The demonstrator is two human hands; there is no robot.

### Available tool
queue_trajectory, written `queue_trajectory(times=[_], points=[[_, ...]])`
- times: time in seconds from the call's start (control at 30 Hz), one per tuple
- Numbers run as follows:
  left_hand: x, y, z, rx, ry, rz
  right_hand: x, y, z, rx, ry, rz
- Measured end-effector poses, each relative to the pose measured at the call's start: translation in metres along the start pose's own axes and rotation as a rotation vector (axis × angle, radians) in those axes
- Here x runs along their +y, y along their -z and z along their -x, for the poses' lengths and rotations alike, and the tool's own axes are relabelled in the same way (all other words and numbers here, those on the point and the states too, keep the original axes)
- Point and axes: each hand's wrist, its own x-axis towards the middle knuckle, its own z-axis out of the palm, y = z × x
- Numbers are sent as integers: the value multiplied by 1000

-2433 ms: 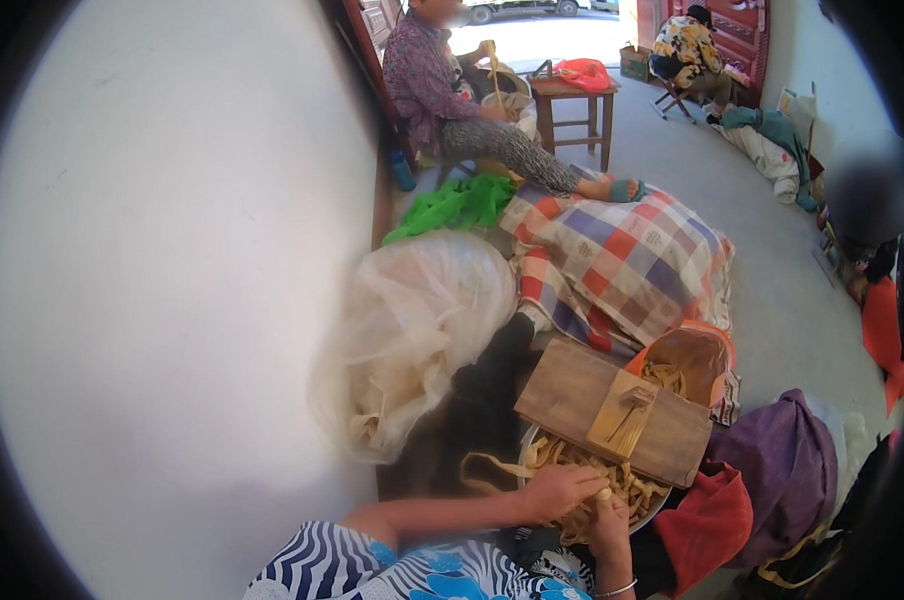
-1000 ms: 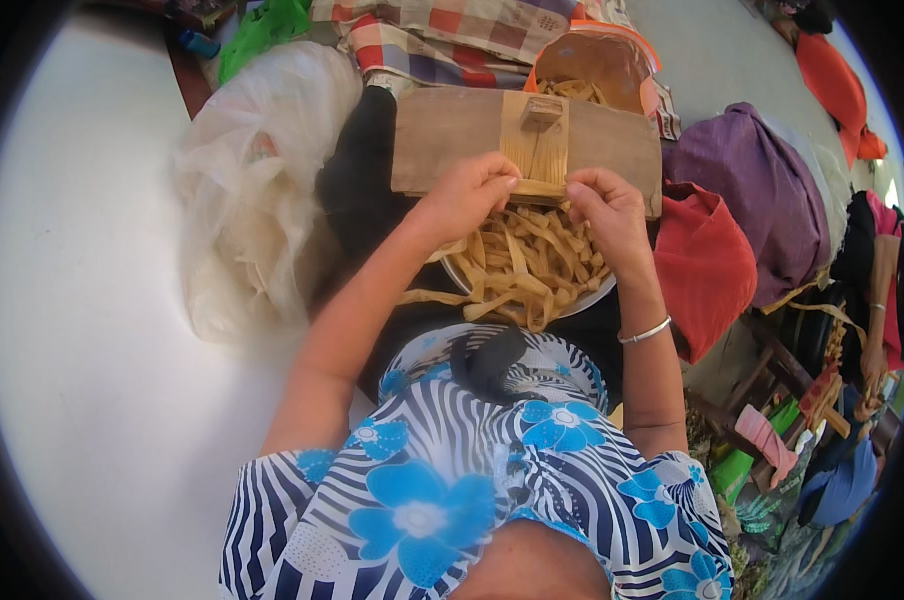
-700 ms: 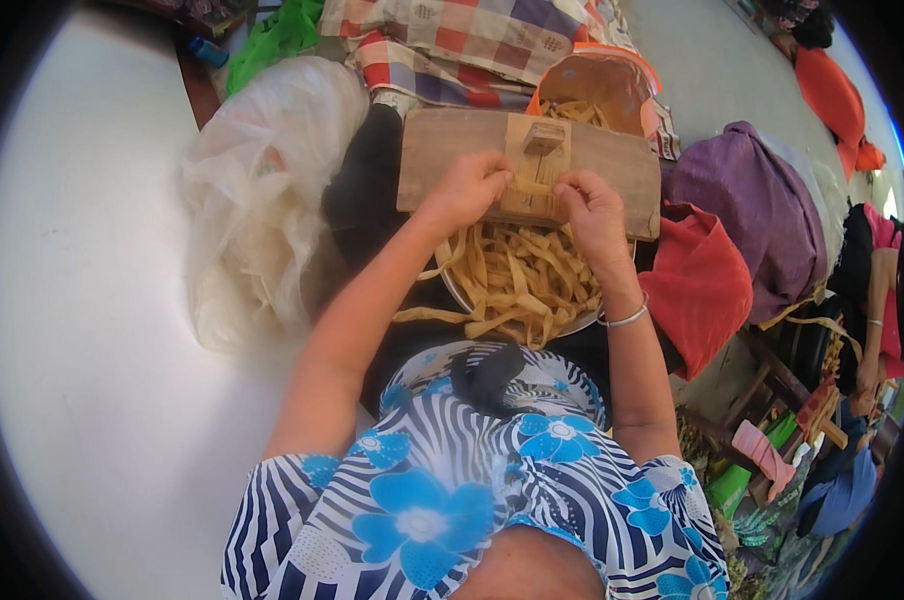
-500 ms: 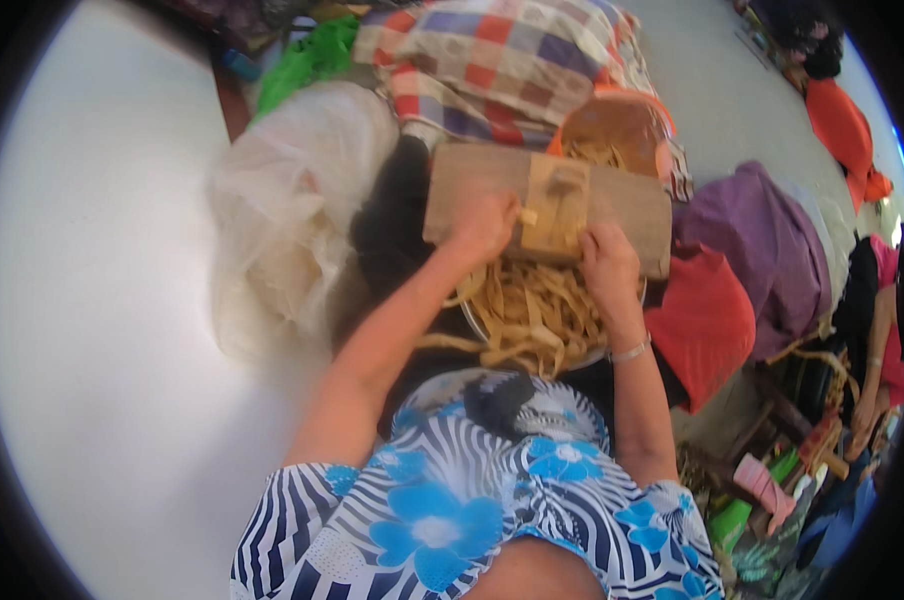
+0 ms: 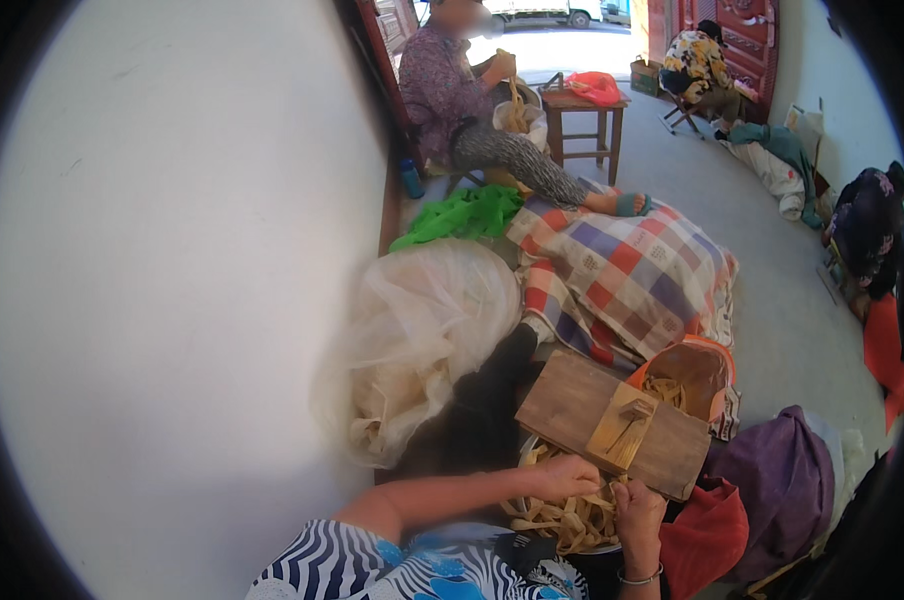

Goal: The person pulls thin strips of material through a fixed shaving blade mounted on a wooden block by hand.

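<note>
A white wall (image 5: 172, 260) filled the left side, with a grey floor (image 5: 772, 290) to its right. Farther off sat a co-worker (image 5: 447, 90), one foot by a large checked cloth (image 5: 632, 255). Nearer, a cloudy plastic bag (image 5: 432, 310) stood beside the wall, and a purple cloth (image 5: 782, 480) lay at the right. A wooden board (image 5: 567, 395) lay tilted over the far part of a bowl (image 5: 525, 452), just in front of an orange bucket (image 5: 710, 372). The left hand (image 5: 570, 478) and right hand (image 5: 640, 508) were close together above the bowl, near the board's lower edge. Each grip was narrow, fingers drawn together; what they pinched was too small to tell. Tan strips (image 5: 570, 525) lay heaped in the bowl beneath the hands, and more lay in the bucket. A thin bracelet (image 5: 644, 578) circled the right wrist.
</note>
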Motion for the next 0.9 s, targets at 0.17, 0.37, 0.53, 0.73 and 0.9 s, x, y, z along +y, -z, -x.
queue_trajectory(times=[0.17, 0.37, 0.53, 0.73, 0.9], points=[[59, 24, -16, -102, 132, 20, -58, 21, 26, -362, -372, -801], [100, -17, -4, 147, -21, 365, -42, 1, 12, 223, -201, -862], [88, -25, 1, 133, 116, 500, -27, -19, 4, 376, -50, -377], [31, -39, 6, 69, 305, 541, -24, -15, 9, 282, -87, -24], [32, -39, 11, 37, 338, 603, -24, -20, 9, 314, 0, 38]])
